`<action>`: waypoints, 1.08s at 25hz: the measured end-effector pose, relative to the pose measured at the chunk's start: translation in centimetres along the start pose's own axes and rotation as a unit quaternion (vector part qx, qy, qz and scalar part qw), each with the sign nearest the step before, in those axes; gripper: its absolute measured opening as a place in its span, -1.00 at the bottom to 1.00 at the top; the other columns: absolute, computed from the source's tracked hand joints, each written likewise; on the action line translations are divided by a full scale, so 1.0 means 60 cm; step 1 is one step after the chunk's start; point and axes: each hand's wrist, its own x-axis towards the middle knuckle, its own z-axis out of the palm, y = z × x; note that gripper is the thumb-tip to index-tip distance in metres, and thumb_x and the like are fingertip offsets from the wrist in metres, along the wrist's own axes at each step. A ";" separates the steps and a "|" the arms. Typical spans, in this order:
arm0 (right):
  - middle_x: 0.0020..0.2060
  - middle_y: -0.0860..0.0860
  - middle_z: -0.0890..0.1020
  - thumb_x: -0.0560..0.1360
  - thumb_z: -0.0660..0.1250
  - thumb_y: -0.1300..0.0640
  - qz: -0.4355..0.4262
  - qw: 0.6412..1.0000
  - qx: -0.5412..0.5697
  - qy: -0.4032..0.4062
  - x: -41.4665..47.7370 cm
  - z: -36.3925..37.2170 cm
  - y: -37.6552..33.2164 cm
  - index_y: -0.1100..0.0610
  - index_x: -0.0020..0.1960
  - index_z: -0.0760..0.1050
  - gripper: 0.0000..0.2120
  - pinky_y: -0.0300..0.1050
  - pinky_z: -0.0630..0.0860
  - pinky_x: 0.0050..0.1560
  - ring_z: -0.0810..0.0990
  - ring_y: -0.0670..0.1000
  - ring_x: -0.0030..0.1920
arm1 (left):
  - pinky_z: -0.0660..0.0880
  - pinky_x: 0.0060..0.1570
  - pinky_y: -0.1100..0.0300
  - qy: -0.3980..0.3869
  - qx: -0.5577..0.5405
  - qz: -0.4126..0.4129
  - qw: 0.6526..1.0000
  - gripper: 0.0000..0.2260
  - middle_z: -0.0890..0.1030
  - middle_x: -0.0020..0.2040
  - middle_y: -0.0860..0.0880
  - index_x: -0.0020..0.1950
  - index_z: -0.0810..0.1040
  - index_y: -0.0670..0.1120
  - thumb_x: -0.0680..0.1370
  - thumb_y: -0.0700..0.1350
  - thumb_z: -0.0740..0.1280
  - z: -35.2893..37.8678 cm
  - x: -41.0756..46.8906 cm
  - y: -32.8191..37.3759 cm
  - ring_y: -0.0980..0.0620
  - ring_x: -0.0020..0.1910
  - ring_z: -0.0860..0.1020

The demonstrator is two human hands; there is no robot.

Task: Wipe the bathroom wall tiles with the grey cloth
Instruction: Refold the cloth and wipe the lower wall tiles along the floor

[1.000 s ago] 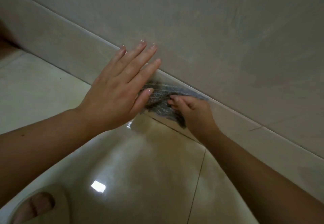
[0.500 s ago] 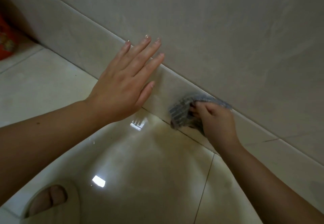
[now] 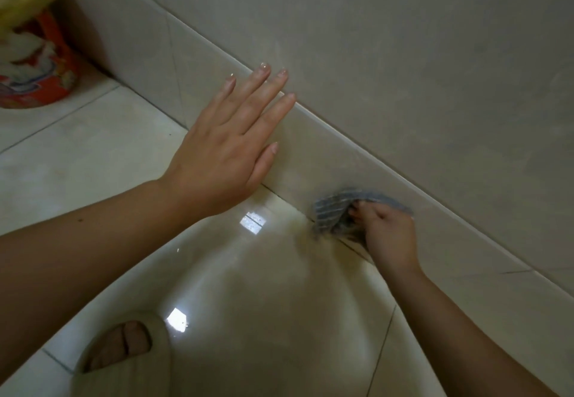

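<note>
R hand (image 3: 388, 235) fingers clenched on grey cloth (image 3: 329, 213), pressed to skirting tile (image 3: 310, 148). L hand (image 3: 230, 148) flat, fingers spread, empty. Red printed bag (image 3: 37, 64) in corner; writing illegible.

Both forearms are bare, with no sleeves, watch or bracelets in view. The left hand (image 3: 226, 154) has longish, rounded nails with a pale glossy finish, and no rings show on its fingers. The right hand (image 3: 388, 235) is likewise ringless. One foot wears a pale beige open-toed slipper (image 3: 124, 362), toes showing.
</note>
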 end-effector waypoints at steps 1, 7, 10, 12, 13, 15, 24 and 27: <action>-0.23 -0.02 0.72 0.56 0.30 0.09 -0.002 0.998 0.057 0.015 -0.003 -0.009 -0.028 0.09 -0.12 0.70 -0.79 0.04 0.63 -0.03 0.69 -0.01 -0.15 | 0.09 0.53 -0.18 0.002 0.001 -0.003 1.000 -0.52 0.22 0.57 -0.21 0.54 0.26 -0.20 0.64 -0.09 0.19 -0.001 0.000 -0.007 -0.18 0.58 0.13; -0.24 -0.16 0.71 0.43 0.24 -0.17 -0.063 0.992 0.106 -0.026 0.016 0.058 -0.135 -0.25 -0.24 0.65 -0.79 0.12 0.59 0.06 0.69 -0.07 -0.12 | 0.07 0.53 -0.17 0.019 -0.004 -0.046 0.999 -0.53 0.22 0.57 -0.21 0.54 0.26 -0.21 0.64 -0.08 0.17 0.000 0.008 -0.029 -0.17 0.58 0.13; -0.21 -0.12 0.72 0.43 0.22 -0.21 -0.059 0.995 0.036 -0.067 0.027 0.100 -0.105 -0.34 -0.24 0.61 -0.80 0.12 0.59 0.06 0.68 -0.03 -0.11 | 0.07 0.53 -0.16 0.020 0.002 -0.053 0.998 -0.52 0.22 0.56 -0.22 0.54 0.26 -0.21 0.64 -0.08 0.17 -0.003 0.003 -0.045 -0.18 0.57 0.14; -0.22 -0.05 0.72 0.45 0.25 -0.18 -0.046 0.995 0.016 -0.083 0.024 0.113 -0.078 -0.35 -0.19 0.58 -0.85 0.15 0.59 0.03 0.67 0.04 -0.13 | 0.08 0.53 -0.17 0.018 0.007 -0.060 0.998 -0.52 0.22 0.56 -0.21 0.54 0.26 -0.21 0.64 -0.09 0.18 -0.002 -0.002 -0.052 -0.18 0.57 0.14; -0.23 -0.03 0.72 0.45 0.26 -0.15 -0.030 0.996 0.017 -0.082 0.022 0.111 -0.065 -0.33 -0.22 0.60 -0.84 0.16 0.59 0.02 0.67 0.06 -0.14 | 0.08 0.53 -0.17 0.016 0.007 -0.064 0.998 -0.52 0.22 0.57 -0.21 0.54 0.26 -0.20 0.64 -0.09 0.18 -0.002 -0.003 -0.054 -0.17 0.57 0.14; -0.26 -0.02 0.71 0.45 0.28 -0.12 0.001 0.998 0.035 -0.059 0.011 0.092 -0.063 -0.26 -0.31 0.63 -0.78 0.18 0.59 0.00 0.67 0.06 -0.16 | 0.06 0.54 -0.16 0.012 0.005 -0.065 0.998 -0.52 0.21 0.57 -0.20 0.55 0.26 -0.19 0.64 -0.08 0.18 -0.003 -0.005 -0.058 -0.16 0.58 0.13; -0.16 -0.08 0.73 0.57 0.26 0.02 -0.119 0.985 0.108 -0.061 0.035 0.137 -0.191 -0.10 -0.18 0.66 -0.76 0.05 0.58 0.11 0.68 -0.08 -0.06 | 0.00 0.56 -0.10 0.016 0.008 -0.102 0.995 -0.51 0.20 0.58 -0.19 0.56 0.23 -0.19 0.64 -0.08 0.15 -0.005 -0.001 -0.093 -0.14 0.59 0.10; -0.12 0.02 0.72 0.57 0.26 -0.01 -0.102 0.990 -0.029 -0.092 0.053 0.186 -0.130 0.05 -0.05 0.69 -0.75 0.03 0.56 0.06 0.66 0.04 -0.08 | -0.01 0.56 -0.09 0.018 0.007 -0.115 0.993 -0.51 0.20 0.58 -0.18 0.56 0.23 -0.18 0.63 -0.08 0.15 -0.006 0.002 -0.103 -0.13 0.59 0.10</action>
